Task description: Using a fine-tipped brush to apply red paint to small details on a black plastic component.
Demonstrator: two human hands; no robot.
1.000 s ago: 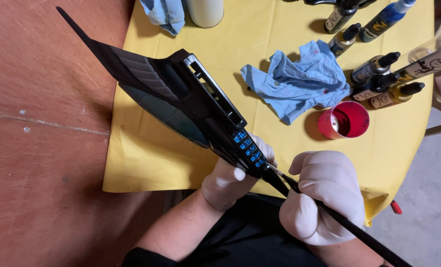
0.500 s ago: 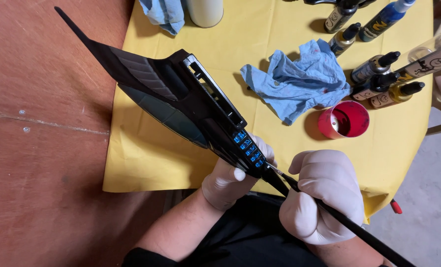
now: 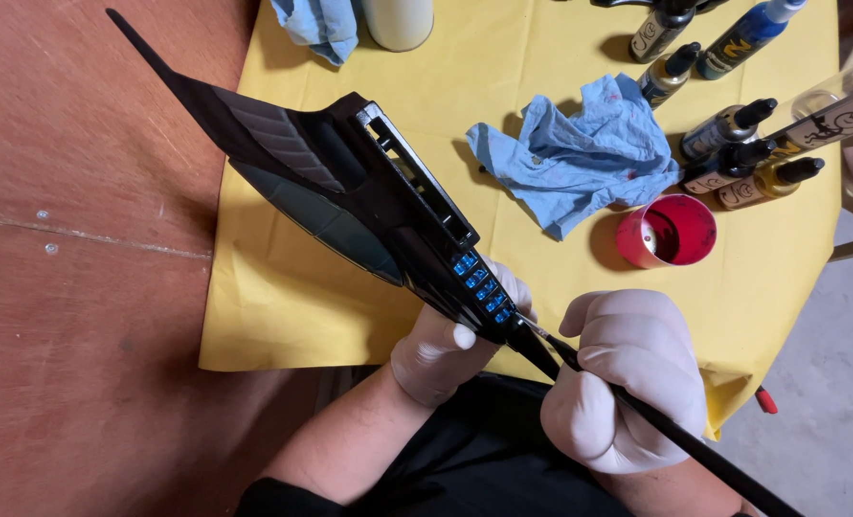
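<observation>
the far end of the black winged model (image 3: 350, 191) tapers to a thin spike over the brown table (image 3: 82, 287); its near end is hidden in the left hand (image 3: 446, 345), gloved white and closed around it. the right hand (image 3: 628, 383), also gloved, pinches one thin paintbrush (image 3: 580, 364), tip touching the model just near its row of blue squares (image 3: 479, 282). the handle is cut off at the near edge. on the yellow cloth (image 3: 541, 57): two blue rags, one red cup (image 3: 666, 230), about seven paint bottles, some cut off.
</observation>
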